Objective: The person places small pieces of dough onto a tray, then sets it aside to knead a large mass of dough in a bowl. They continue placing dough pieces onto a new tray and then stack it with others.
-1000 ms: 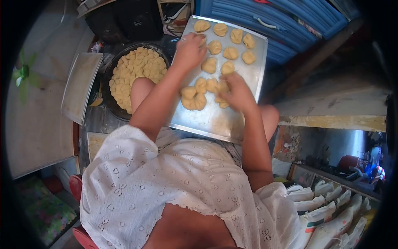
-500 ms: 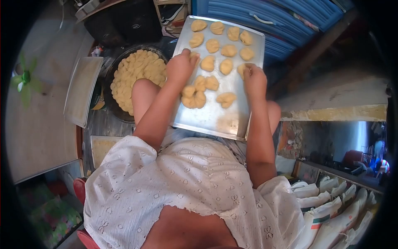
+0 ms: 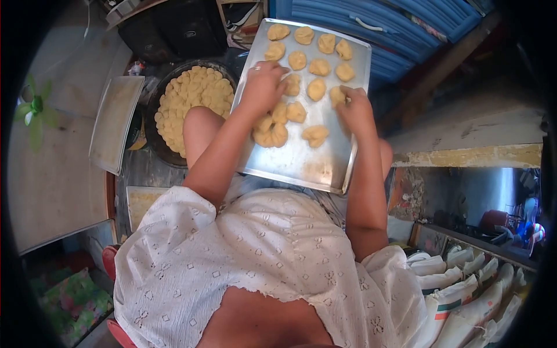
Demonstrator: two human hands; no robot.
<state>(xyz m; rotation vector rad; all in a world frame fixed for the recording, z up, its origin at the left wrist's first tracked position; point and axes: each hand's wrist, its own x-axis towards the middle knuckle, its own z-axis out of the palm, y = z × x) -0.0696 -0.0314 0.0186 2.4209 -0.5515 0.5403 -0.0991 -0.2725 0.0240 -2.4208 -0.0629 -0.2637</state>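
A metal baking tray rests across my knees, with several pale dough pieces in rows at its far end. My left hand lies over the tray's left side, its fingers on a dough piece in the third row. At the right edge of that row my right hand pinches another dough piece. A loose cluster of dough pieces lies under my left wrist, and one piece sits apart nearer me.
A dark round pan heaped with shaped dough stands left of the tray. An empty tray leans further left. A blue slatted surface is beyond; filled sacks stand at lower right.
My right hand moved from the near cluster out to the right end of the third row with a piece. My left hand drew back from the second row to the third.
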